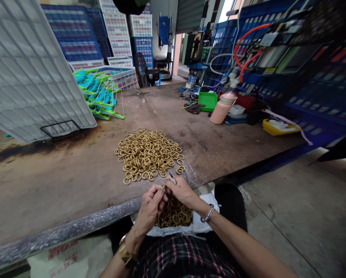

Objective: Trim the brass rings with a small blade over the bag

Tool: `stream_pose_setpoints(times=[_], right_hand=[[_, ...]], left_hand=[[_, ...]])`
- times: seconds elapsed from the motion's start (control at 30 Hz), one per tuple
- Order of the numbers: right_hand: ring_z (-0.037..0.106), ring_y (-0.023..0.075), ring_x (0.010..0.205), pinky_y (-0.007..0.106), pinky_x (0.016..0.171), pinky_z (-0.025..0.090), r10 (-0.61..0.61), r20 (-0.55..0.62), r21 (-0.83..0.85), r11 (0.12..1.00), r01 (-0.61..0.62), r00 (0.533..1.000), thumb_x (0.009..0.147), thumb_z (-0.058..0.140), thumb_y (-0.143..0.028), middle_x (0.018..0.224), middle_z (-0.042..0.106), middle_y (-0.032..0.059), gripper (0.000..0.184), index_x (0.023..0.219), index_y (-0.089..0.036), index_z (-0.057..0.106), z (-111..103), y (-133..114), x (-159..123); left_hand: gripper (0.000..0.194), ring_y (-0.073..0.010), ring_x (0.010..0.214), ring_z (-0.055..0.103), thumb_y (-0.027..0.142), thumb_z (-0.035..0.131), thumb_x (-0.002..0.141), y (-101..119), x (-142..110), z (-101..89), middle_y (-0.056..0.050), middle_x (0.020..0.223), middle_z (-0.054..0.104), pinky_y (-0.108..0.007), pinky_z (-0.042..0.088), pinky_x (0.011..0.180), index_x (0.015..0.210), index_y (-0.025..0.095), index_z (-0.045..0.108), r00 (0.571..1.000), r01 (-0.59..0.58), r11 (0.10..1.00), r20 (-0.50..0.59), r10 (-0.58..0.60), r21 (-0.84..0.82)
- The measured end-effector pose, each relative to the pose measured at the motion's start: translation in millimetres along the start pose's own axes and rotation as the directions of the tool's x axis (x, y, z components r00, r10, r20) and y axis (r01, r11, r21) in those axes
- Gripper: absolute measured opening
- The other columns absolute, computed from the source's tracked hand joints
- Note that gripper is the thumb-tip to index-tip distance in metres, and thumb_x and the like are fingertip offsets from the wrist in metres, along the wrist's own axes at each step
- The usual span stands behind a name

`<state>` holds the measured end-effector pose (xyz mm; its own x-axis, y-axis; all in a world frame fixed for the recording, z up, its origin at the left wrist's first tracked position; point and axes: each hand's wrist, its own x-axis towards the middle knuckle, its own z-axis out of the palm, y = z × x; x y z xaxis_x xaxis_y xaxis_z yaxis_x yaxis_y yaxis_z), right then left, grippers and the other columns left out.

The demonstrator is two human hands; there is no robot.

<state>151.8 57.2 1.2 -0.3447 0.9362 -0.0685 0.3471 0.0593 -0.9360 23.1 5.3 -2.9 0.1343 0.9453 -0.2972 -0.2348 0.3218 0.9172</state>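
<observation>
My left hand (151,204) is closed, pinching a brass-coloured ring (163,187) that is mostly hidden by the fingers. My right hand (183,192) is wrapped round a small knife (172,178), with its dark pointed tip sticking out past the thumb. Both hands meet just above my lap, close to the table edge. Right behind them on the table lies a heap of brass-coloured rings (148,152). Below the hands, more rings (177,214) sit in a white-lined container (212,206) on my lap; the hands cover part of it.
A white crate (36,73) stands tilted at the left of the table (83,170). Beyond it are green and turquoise plastic parts (99,92). Towards the right back stand a pink bottle (221,110), a green tray (207,101) and a yellow tray (280,126). A fan (145,69) is behind.
</observation>
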Motion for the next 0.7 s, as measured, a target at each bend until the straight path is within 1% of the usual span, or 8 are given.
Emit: stream_pose_setpoints(times=[0.07, 0.13, 0.23, 0.33, 0.4, 0.5, 0.63, 0.7], right_hand=[[0.041, 0.0088, 0.053, 0.02, 0.052, 0.03, -0.014, -0.032, -0.071, 0.997, 0.012, 0.999, 0.082, 0.038, -0.024, 0.054, 0.047, -0.0031, 0.025, 0.059, -0.017, 0.045, -1, 0, -1], [0.04, 0.009, 0.053, 0.02, 0.052, 0.029, -0.069, -0.039, -0.2, 0.978, 0.06, 0.997, 0.082, 0.038, -0.022, 0.055, 0.047, -0.003, 0.023, 0.061, -0.016, 0.047, -2, 0, -4], [0.039, 0.0093, 0.053, 0.021, 0.053, 0.025, -0.156, 0.066, -0.402, 0.9, 0.169, 0.986, 0.078, 0.04, -0.015, 0.056, 0.047, -0.003, 0.016, 0.066, -0.016, 0.051, -2, 0, -10], [0.041, 0.0104, 0.055, 0.022, 0.053, 0.023, -0.164, 0.137, -0.539, 0.815, 0.212, 0.977, 0.074, 0.042, -0.011, 0.059, 0.052, -0.0016, 0.014, 0.071, -0.017, 0.054, -1, -1, -15], [0.043, 0.0112, 0.057, 0.023, 0.055, 0.023, -0.151, 0.15, -0.594, 0.776, 0.211, 0.977, 0.073, 0.042, -0.011, 0.063, 0.055, -0.0003, 0.015, 0.076, -0.017, 0.056, 0, -2, -15], [0.045, 0.0121, 0.059, 0.024, 0.056, 0.023, -0.137, 0.171, -0.634, 0.743, 0.216, 0.976, 0.072, 0.042, -0.011, 0.067, 0.059, 0.0015, 0.018, 0.081, -0.016, 0.057, 1, -2, -15], [0.049, 0.0128, 0.059, 0.023, 0.055, 0.025, -0.1, 0.225, -0.653, 0.723, 0.226, 0.969, 0.071, 0.04, -0.009, 0.069, 0.061, 0.0029, 0.023, 0.085, -0.016, 0.057, 1, -2, -14], [0.051, 0.0134, 0.059, 0.023, 0.054, 0.026, -0.072, 0.26, -0.664, 0.711, 0.233, 0.963, 0.072, 0.04, -0.01, 0.069, 0.062, 0.0038, 0.023, 0.087, -0.015, 0.057, -1, -1, -12]], left_hand=[[0.031, -0.0035, 0.036, 0.026, 0.049, 0.05, 0.078, 0, -1, -0.2, 0.007, 0.051, 0.043, -0.017, 0.021, 0.035, 0.073, 0.018, 0.048, 1.0, -0.011, 1.0, 0.002, 0.011, -0.005], [0.032, -0.0037, 0.035, 0.025, 0.049, 0.05, 0.078, 1, -1, -0.6, 0.008, 0.047, 0.04, -0.017, 0.02, 0.036, 0.071, 0.018, 0.048, 1.0, -0.024, 1.0, -0.006, 0.024, 0.003], [0.033, -0.0041, 0.035, 0.027, 0.05, 0.05, 0.077, 2, -2, -1.1, 0.008, 0.045, 0.038, -0.017, 0.022, 0.036, 0.069, 0.018, 0.048, 0.998, -0.055, 0.998, -0.021, 0.056, 0.036], [0.035, -0.0043, 0.035, 0.026, 0.052, 0.05, 0.076, 2, -2, -1.2, 0.009, 0.045, 0.037, -0.017, 0.021, 0.036, 0.068, 0.018, 0.047, 0.996, -0.074, 0.996, -0.036, 0.076, 0.058], [0.036, -0.0046, 0.036, 0.026, 0.053, 0.049, 0.076, 2, -3, -1.2, 0.009, 0.045, 0.037, -0.018, 0.021, 0.037, 0.067, 0.018, 0.047, 0.995, -0.082, 0.994, -0.042, 0.086, 0.077], [0.036, -0.0051, 0.037, 0.027, 0.053, 0.049, 0.076, 3, -3, -2.1, 0.008, 0.046, 0.037, -0.018, 0.021, 0.037, 0.066, 0.018, 0.046, 0.992, -0.105, 0.987, -0.053, 0.112, 0.121], [0.035, -0.0058, 0.041, 0.03, 0.05, 0.05, 0.077, 2, -5, -4.6, 0.007, 0.049, 0.038, -0.019, 0.024, 0.041, 0.064, 0.018, 0.047, 0.978, -0.189, 0.961, -0.048, 0.203, 0.202], [0.035, -0.006, 0.042, 0.031, 0.048, 0.05, 0.078, 1, -9, -4.2, 0.006, 0.05, 0.04, -0.02, 0.024, 0.042, 0.063, 0.017, 0.048, 0.972, -0.215, 0.951, -0.044, 0.23, 0.221]])
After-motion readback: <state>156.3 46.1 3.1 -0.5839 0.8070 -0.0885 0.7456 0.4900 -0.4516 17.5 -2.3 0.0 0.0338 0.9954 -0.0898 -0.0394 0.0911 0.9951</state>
